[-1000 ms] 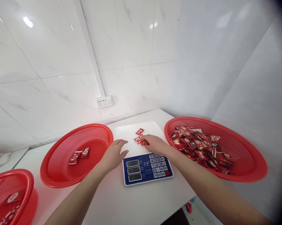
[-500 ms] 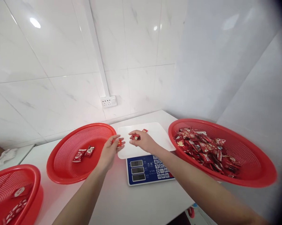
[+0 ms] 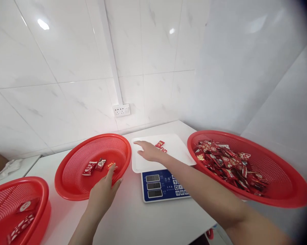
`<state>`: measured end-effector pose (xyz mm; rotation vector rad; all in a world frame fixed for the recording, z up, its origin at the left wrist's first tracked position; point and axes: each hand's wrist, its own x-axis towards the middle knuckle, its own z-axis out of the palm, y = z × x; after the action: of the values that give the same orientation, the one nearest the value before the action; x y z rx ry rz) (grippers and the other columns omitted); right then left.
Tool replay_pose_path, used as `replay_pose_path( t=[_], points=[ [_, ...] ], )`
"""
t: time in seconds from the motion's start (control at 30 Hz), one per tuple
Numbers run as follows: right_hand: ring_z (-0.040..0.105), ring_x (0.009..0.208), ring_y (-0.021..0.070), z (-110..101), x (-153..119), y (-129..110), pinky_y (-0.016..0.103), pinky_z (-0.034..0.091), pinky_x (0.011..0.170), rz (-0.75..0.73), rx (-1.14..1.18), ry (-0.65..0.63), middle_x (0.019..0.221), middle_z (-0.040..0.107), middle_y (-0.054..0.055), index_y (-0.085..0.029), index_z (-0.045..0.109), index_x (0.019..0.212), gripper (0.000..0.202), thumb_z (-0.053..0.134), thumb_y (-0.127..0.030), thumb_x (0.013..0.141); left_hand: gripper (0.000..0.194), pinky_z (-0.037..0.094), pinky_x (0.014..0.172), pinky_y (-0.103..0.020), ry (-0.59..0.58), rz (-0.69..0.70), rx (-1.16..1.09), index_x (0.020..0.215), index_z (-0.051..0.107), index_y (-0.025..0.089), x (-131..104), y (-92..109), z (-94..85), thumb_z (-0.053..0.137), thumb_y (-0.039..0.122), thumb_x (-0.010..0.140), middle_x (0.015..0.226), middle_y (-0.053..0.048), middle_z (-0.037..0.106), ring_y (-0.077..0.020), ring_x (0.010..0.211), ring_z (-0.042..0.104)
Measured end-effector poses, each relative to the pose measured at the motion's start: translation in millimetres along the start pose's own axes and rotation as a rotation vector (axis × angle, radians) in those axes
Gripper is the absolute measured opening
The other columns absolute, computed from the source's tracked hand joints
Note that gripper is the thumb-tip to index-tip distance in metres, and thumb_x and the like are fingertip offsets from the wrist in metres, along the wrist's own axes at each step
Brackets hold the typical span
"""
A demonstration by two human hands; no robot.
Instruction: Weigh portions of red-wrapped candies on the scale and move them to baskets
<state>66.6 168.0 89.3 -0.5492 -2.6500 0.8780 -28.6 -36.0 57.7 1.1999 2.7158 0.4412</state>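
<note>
Basket (image 3: 43,194) at far left is cut by the view's edge; two packets (image 3: 21,226) are held inside. Two more packets (image 3: 100,164) are seen in the middle basket (image 3: 85,187), plus a red-yellow packet (image 3: 110,164) right at the fingers of the left hand (image 3: 102,195); whether it is gripped can't be told. Right hand (image 3: 148,150) is held over the tray (image 3: 180,146) of the scale (image 3: 166,190), thumb and fingers spread wide; two small packets (image 3: 160,144) are seen beside it. Right basket (image 3: 283,177) is piled with packets (image 3: 230,163).
</note>
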Motion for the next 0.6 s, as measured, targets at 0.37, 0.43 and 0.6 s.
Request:
replay_pose_path(
  t=[0.37, 0.43, 0.6],
  points=[
    [0.055, 0.107, 0.0255, -12.7, -21.3, 29.5, 0.04, 0.042, 0.087, 0.182, -0.276, 0.018, 0.114, 0.061, 0.014, -0.016, 0.058, 0.113, 0.033, 0.048, -0.013, 0.082, 0.045, 0.046, 0.067, -0.032, -0.016, 0.11, 0.138, 0.133, 0.043, 0.025, -2.8, 5.5, 5.3, 0.036, 0.037, 0.09, 0.111, -0.01, 0.066, -0.026, 0.092, 0.063],
    [0.053, 0.111, 0.0188, -5.4, -6.5, 11.5, 0.032, 0.042, 0.089, 0.099, -0.222, 0.051, 0.124, 0.056, 0.009, -0.021, 0.041, 0.132, 0.046, 0.047, -0.027, 0.087, 0.046, 0.047, 0.068, -0.033, -0.031, 0.107, 0.14, 0.133, 0.042, 0.024, -2.9, 6.6, 4.6, 0.036, 0.037, 0.09, 0.113, -0.01, 0.065, -0.0269, 0.094, 0.063],
    [0.037, 0.127, 0.0188, -4.0, 15.7, 7.7, 0.035, 0.035, 0.1, 0.06, -0.228, 0.085, 0.14, 0.042, 0.007, -0.024, 0.032, 0.138, 0.049, 0.043, -0.026, 0.091, 0.047, 0.047, 0.072, -0.035, -0.048, 0.131, 0.101, 0.134, 0.041, 0.023, -3.4, 5.0, 3.7, 0.035, 0.037, 0.09, 0.119, -0.009, 0.063, -0.0273, 0.098, 0.062]
  ],
)
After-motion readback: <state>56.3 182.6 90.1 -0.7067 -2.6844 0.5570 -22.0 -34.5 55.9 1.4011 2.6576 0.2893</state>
